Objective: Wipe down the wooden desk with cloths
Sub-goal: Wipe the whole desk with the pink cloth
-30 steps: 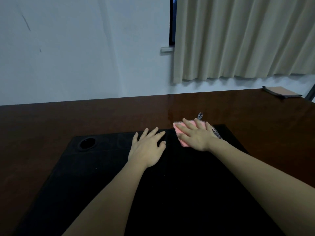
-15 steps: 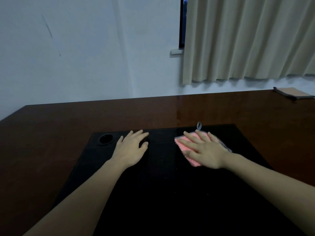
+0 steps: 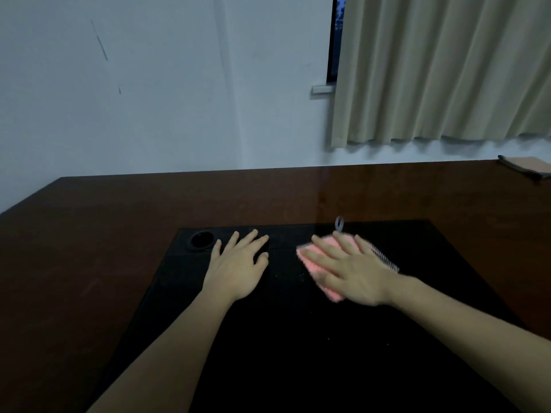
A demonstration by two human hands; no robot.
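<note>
Pink cloth; dark brown wooden desk; black mat; beige curtain.

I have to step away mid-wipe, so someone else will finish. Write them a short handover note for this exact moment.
Left hand: open, flat on the black inset panel, holding nothing.
Right hand: open, fingers pressing the pink cloth flat on the panel's far part; the hand is motion-blurred.
A second folded cloth lies unused at the desk's far right corner.
Done: cannot tell how much is wiped; small specks show on the panel.
Left: likely the rest of the panel and the brown wooden desk around it.
</note>
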